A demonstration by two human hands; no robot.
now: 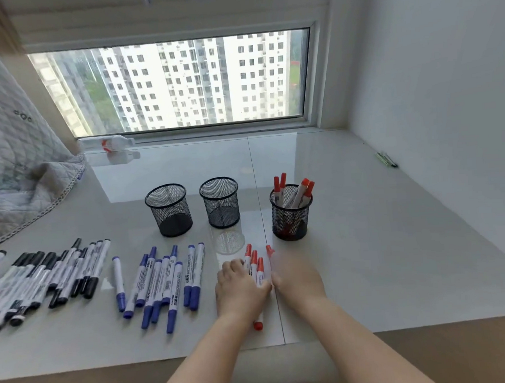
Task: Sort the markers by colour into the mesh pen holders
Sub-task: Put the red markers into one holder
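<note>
A big window (169, 84) looks out on tall white buildings, and below it lies a shiny white table (379, 243). A grey quilt (13, 163) hangs over the left side.

Three black mesh pen holders stand in a row. The left holder (168, 209) and the middle holder (220, 201) have nothing in them. The right holder (291, 212) has four red markers (296, 193) standing in it.

Near the front of the table, a few more red markers (254, 267) lie side by side. The left hand (240, 288) rests on them with its fingers curled over them, and it seems to be gathering them up. The right hand (293, 274) is just beside them and blurry, so nobody can tell if its fingers hold anything.

A bunch of blue markers (159, 281) lies to the left of the hands. A bigger pile of black markers (45, 278) lies further left.

So the job is only started. Some reds are put away, and the rest of the reds look next. All the blue ones and black ones still wait on the table, and two holders are ready for them.
</note>
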